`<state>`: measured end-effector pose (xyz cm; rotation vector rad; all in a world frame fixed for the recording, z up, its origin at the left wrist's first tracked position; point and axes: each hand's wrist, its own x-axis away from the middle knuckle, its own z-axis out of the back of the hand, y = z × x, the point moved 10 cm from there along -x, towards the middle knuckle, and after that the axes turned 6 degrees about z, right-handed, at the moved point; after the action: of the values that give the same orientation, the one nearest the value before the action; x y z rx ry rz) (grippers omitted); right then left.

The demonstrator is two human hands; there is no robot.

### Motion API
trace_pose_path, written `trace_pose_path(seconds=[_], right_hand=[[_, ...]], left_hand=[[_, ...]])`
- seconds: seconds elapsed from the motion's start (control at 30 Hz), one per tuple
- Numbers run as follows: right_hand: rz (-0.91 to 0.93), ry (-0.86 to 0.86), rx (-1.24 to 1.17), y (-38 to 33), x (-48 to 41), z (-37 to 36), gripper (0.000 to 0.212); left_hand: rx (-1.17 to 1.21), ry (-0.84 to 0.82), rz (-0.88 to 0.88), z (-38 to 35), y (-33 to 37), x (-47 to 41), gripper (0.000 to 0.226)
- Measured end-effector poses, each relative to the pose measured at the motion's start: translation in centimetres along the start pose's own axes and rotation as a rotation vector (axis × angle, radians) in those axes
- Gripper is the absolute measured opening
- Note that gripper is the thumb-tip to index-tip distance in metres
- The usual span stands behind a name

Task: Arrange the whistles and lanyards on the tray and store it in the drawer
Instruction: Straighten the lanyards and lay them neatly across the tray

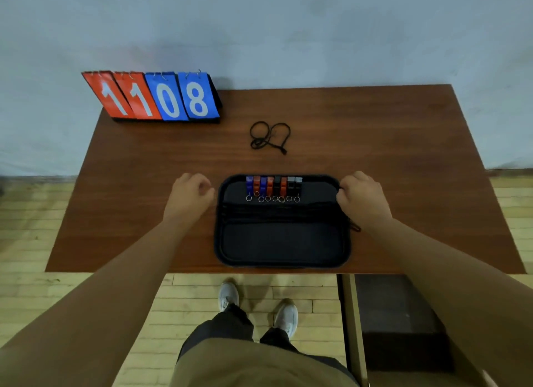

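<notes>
Left hand point(189, 195): fingers curled, just beside the tray's left rim. I cannot tell if it holds anything.
Right hand point(360, 198): fingers curled on the right rim, gripping it, I think.
Do it well: keep the tray point(279, 242) flat so nothing slides. Fetch the last cord before putting it away.
Whistles point(272, 186): a neat row at the tray's far side, blue, red and black.
Lanyards point(277, 212): black cords lying across the tray's middle.
Loose lanyard point(269, 138): tangled, far off on the table point(403, 141).
Drawer point(398, 314): open, near right.

The table point(375, 144) is looking like smooth brown wood. The whistles point(270, 185) are shining like plastic, and their rings point(268, 198) are gleaming like metal. The tray point(279, 242) is looking dull.
</notes>
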<state>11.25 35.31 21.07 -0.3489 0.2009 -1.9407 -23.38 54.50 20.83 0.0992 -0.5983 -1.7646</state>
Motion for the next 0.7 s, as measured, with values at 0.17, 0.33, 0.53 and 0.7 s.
trace_pose_path(seconds=[0.17, 0.33, 0.53, 0.7], right_hand=[[-0.013, -0.024, -0.063, -3.9, -4.7, 3.5, 0.035], [-0.033, -0.022, -0.098, -6.2, -9.6, 3.7, 0.040], [-0.116, -0.117, -0.163, -6.2, -14.5, -0.3, 0.044], [-0.134, -0.221, -0.229, -6.7, -17.8, -5.4, 0.040]], left_hand=[[0.049, 0.037, -0.067, 3.1, 4.5, -3.4, 0.013], [0.030, -0.009, -0.123, 2.0, 8.7, -7.6, 0.018], [-0.002, -0.123, -0.207, -2.5, 10.7, -13.7, 0.014], [-0.027, -0.203, -0.202, -6.0, 10.8, -18.5, 0.017]])
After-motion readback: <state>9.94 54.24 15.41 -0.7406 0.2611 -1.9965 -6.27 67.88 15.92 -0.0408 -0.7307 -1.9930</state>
